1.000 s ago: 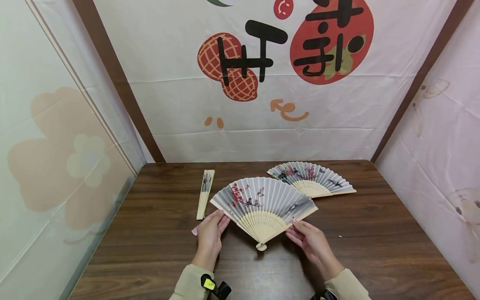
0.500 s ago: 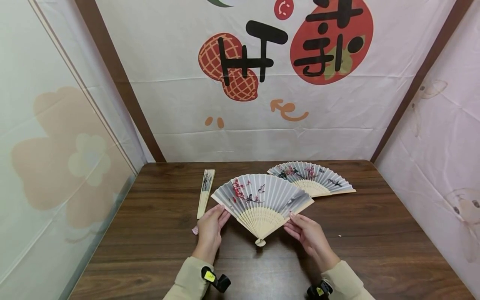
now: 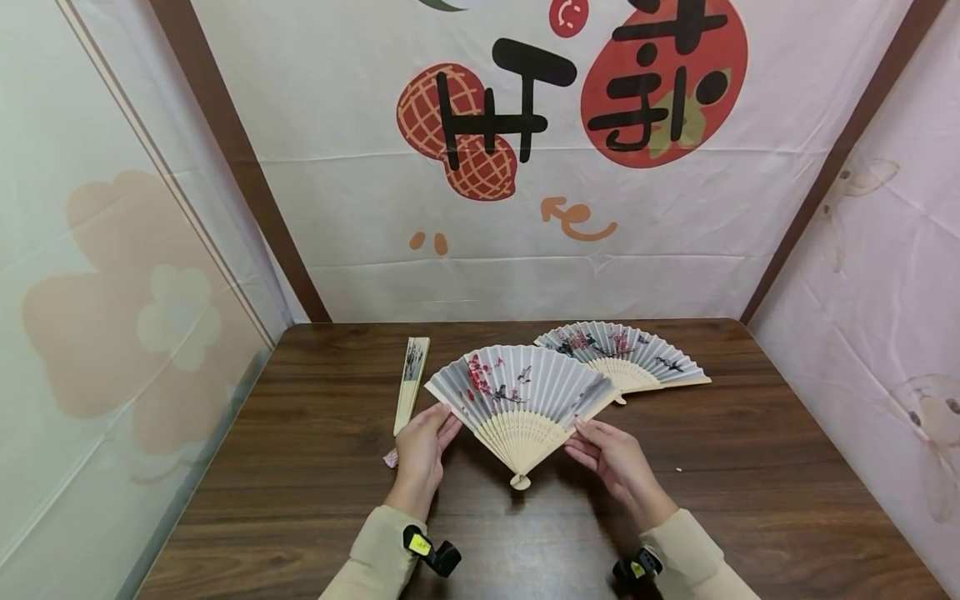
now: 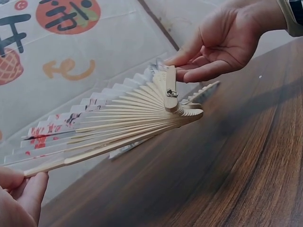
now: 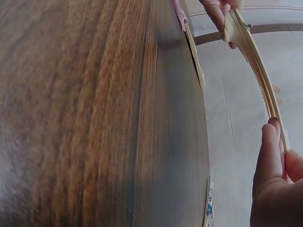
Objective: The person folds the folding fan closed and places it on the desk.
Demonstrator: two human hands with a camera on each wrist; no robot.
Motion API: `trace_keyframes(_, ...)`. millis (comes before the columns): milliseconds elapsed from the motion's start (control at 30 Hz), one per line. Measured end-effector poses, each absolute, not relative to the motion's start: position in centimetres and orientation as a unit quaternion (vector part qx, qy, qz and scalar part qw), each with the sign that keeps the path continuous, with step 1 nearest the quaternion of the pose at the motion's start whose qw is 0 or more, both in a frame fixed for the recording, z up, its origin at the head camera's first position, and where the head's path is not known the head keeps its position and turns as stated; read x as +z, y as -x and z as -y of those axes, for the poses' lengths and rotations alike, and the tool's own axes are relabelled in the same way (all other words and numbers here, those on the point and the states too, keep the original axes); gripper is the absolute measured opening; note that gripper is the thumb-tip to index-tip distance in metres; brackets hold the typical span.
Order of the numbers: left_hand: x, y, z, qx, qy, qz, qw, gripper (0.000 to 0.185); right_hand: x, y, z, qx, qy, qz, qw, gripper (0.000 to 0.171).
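A spread folding fan [image 3: 517, 400], pale grey with red blossoms and cream ribs, is held above the table between both hands. My left hand [image 3: 422, 458] pinches its left outer rib, and my right hand [image 3: 615, 462] pinches the right one. In the left wrist view the fan [image 4: 123, 118] tilts, its riveted pivot end towards the camera, with fingers of the left hand [image 4: 21, 198] on one outer rib and the right hand [image 4: 227, 42] on the other. The right wrist view catches the fan [image 5: 258, 61] edge-on, with the right hand [image 5: 279, 184] gripping it.
A folded fan [image 3: 411, 383] with a pink tassel [image 3: 391, 458] lies left on the wooden table [image 3: 300, 467]. Behind the held fan, at the right, another spread fan [image 3: 622, 358] lies on the table. A printed cloth [image 3: 360, 208] hangs along the back edge.
Both hands have raised the fan slightly away from the person, and its right side has come inward, so its spread looks a little narrower. The other fans stay put.
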State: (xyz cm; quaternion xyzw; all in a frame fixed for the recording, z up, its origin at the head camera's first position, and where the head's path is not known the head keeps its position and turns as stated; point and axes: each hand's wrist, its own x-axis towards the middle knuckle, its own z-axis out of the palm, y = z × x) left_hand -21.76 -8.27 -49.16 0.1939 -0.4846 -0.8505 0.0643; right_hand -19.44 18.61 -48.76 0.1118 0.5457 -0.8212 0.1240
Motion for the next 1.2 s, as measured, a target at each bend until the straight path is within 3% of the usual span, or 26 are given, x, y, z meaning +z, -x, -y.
trace_keyframes(633, -48.85, 22.25, 8.23, -0.848, -0.174, 0.499, 0.054, 0.029, -48.25, 19.81, -18.67, -0.822, -0.085, -0.544, 0.147, 0.022)
trace_keyframes(933, -48.91, 22.32, 8.27, -0.850, -0.167, 0.498, 0.046, 0.020, -48.00, 19.80, -18.47, -0.817, -0.077, -0.551, 0.151, 0.023)
trace_keyframes(1200, -49.21, 22.49, 8.29, -0.852, -0.155, 0.498, 0.037, 0.029, -47.90, 19.86, -18.20, -0.810, -0.081, -0.561, 0.147, 0.022)
